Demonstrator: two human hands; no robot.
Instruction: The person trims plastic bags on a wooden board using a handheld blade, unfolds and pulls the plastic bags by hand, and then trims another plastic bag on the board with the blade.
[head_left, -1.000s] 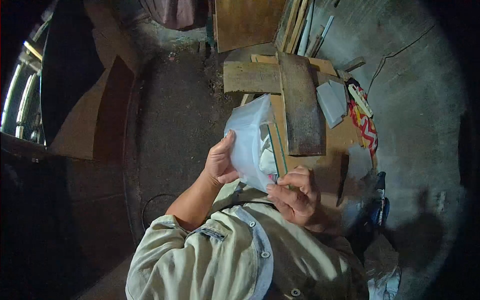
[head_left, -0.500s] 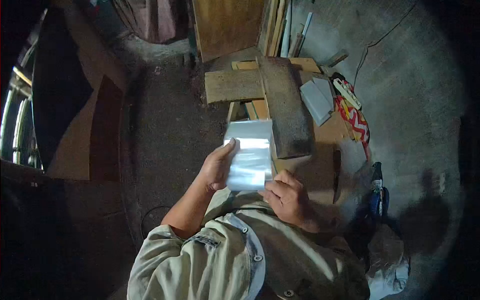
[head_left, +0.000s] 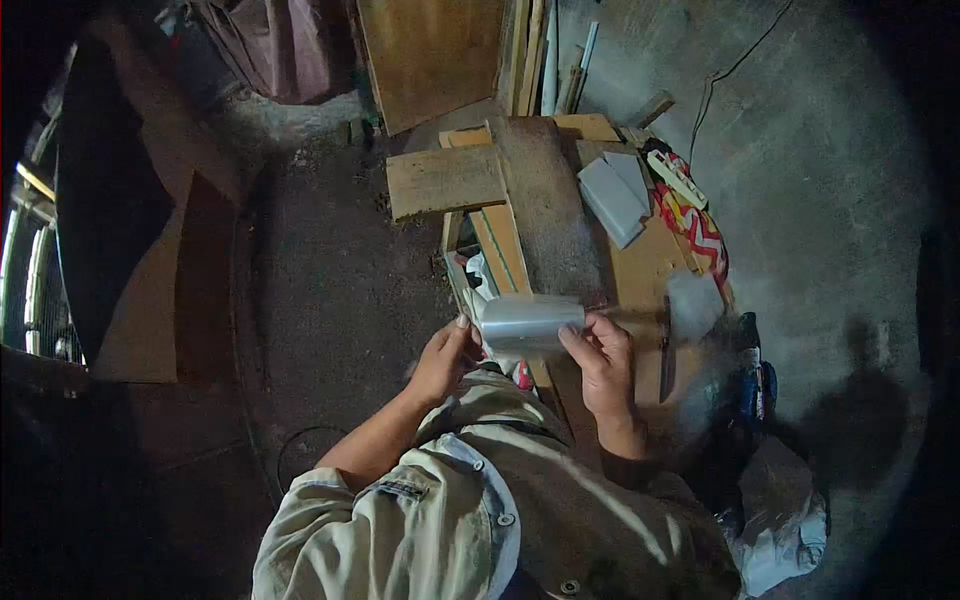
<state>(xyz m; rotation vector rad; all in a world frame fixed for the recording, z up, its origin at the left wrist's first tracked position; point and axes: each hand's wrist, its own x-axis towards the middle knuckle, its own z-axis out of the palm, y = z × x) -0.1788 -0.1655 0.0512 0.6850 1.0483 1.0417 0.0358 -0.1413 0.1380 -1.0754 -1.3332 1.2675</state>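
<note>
A glossy clear plastic sheet (head_left: 530,325), possibly a flat bag or a thin stack of them, is held in front of my body, curved and stretched sideways between my hands. My right hand (head_left: 603,368) pinches its right end, thumb on top. At its left side my left hand (head_left: 442,362) is closed, thumb against the fingers, on the plastic's thin edge. How many layers there are I cannot tell. Just beyond the plastic, a white crumpled item (head_left: 478,275) shows among the boards.
A worn plank (head_left: 545,200) crosses a shorter board (head_left: 447,182) ahead. To the right lie folded translucent plastic sheets (head_left: 612,200), a white power strip (head_left: 676,180) on red patterned cloth (head_left: 707,240), a dark blade-like strip (head_left: 667,350) and a blue bottle-like item (head_left: 752,375).
The plastic was upright and flat, facing me; now it is turned sideways and curved. My right hand has moved up and outward with its end. The view has shifted slightly.
</note>
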